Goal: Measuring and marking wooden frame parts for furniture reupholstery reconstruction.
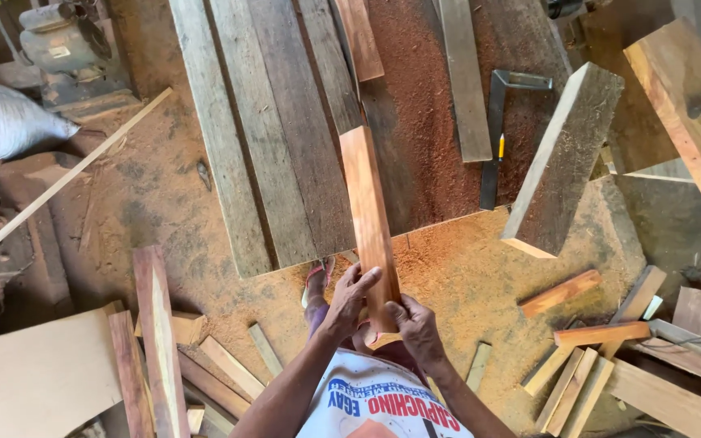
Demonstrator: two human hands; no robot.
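1. Reddish hardwood: one board (pixel 370 221), held at its near end, stretching out over the tabletop (pixel 285 122).
2. Both hands clench that end, left hand (pixel 348 302) on the left edge, right hand (pixel 415 326) on the right.
3. It looks stiff, fairly light and dusty; gripping both edges seems safest.
4. Count: one square (pixel 501 122), one pencil (pixel 501 147), one thick block (pixel 565 158).

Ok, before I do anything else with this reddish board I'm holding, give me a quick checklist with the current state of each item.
1. Left hand gripping the reddish board: ok.
2. Right hand on its near end: ok.
3. Board's far end over the grey planks, resting or hovering: cannot tell.
4. Steel square and pencil apart from the board: ok.
5. Floor around the feet free of offcuts: not ok.
6. Sturdy footwear: not ok, sandal.
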